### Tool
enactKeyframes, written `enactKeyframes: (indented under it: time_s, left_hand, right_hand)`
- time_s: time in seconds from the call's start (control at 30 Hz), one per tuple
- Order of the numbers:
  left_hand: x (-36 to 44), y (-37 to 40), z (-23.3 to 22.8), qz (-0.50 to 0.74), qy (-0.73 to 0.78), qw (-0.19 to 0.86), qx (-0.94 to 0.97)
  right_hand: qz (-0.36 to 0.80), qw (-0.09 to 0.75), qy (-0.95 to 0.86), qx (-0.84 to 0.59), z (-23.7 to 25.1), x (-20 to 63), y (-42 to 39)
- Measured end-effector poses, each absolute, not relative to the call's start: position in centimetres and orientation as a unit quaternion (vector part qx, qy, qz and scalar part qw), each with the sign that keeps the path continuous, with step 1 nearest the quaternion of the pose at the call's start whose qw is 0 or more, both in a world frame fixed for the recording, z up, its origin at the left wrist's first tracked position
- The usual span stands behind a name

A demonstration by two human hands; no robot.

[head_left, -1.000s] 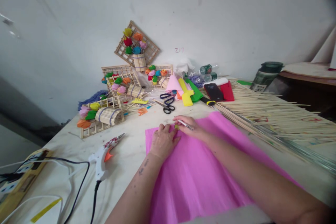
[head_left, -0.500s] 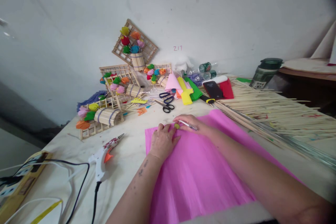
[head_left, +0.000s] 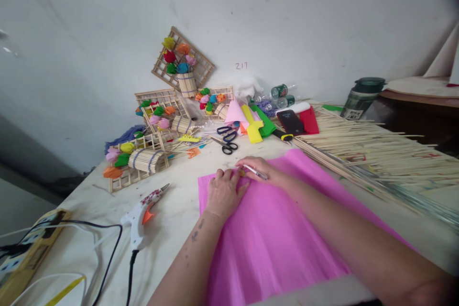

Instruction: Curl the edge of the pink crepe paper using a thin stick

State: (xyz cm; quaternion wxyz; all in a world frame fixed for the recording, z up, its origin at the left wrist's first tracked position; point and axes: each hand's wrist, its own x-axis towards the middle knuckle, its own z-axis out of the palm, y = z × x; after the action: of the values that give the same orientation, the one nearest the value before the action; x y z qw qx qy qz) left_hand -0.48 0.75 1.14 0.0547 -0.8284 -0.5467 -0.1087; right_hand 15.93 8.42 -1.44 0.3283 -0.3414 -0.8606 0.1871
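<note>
pink paper sheet (head_left: 279, 239) lies flat on the desk (head_left: 172, 220), directly before the person, its far edge under both hands. left hand (head_left: 224, 192) rests palm down on the sheet near its far left corner, fingers spread flat, gripping nothing. right hand (head_left: 258, 170) lies just beside it, fingers pinched on a pen (head_left: 255, 171), tip pointing toward the left hand. whether a small object sits between the hands cannot be told.

glue gun (head_left: 141, 213) lies left of the sheet, apart from it, with a black cord (head_left: 107, 253) trailing toward the near edge. scissors (head_left: 227, 139) lie beyond the hands. folded coloured papers (head_left: 256, 126) and a phone (head_left: 290, 122) sit further back. a bed of thin wooden sticks (head_left: 376, 153) spreads to the right. stick frames with paper flowers (head_left: 168, 105) stand by the wall.
</note>
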Motion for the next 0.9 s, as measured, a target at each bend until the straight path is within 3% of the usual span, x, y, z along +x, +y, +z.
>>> enactKeyframes:
  time_s: [0.2, 0.4, 0.6, 0.9]
  left_hand:
    - [-0.2, 0.7, 1.2, -0.067, -0.551, 0.076, -0.828]
    - [-0.1, 0.6, 1.3, -0.058, -0.556, 0.079, -0.825]
    - [0.0, 0.6, 1.1, -0.062, -0.557, 0.079, -0.825]
    - [0.1, 0.6, 0.8, -0.071, -0.57, 0.07, -0.816]
  right_hand:
    - [0.233, 0.341, -0.838, -0.357, -0.8, 15.7, 7.8]
    - [0.358, 0.457, -0.696, -0.423, -0.1, 15.2, 6.8]
    - [0.381, 0.512, -0.633, -0.438, -0.4, 14.6, 7.1]
    - [0.239, 0.48, -0.716, -0.446, -0.9, 13.4, 6.5]
